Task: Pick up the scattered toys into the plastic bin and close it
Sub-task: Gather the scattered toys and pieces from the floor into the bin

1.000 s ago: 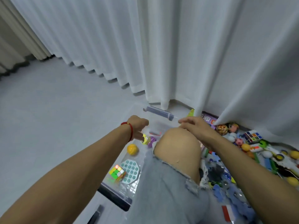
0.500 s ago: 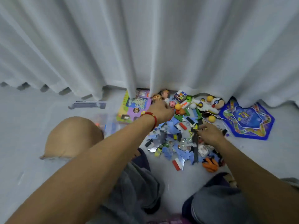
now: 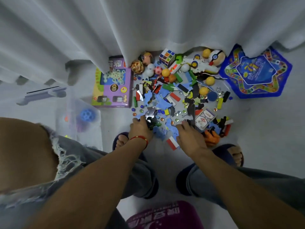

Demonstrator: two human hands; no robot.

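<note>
A heap of scattered toys lies on the floor against the curtain: blue and black puzzle pieces, coloured blocks, glass beads, balls and a Rubik's cube. My left hand, with a red bracelet, curls its fingers over blue and shiny puzzle pieces at the heap's near edge. My right hand reaches into the pieces beside a card deck; its fingertips are hidden. The clear plastic bin stands open at the left with a blue gear toy inside. Its lid lies beyond it.
A purple game box lies between bin and heap. A blue star-shaped game board sits at the far right, partly under the white curtain. My knees and slippered feet frame the heap. An orange toy lies by my right foot.
My view has swung from the bin to straight down over the heap. My left hand drew back from the far balls to the near edge; both hands now sit close together on the puzzle pieces.
</note>
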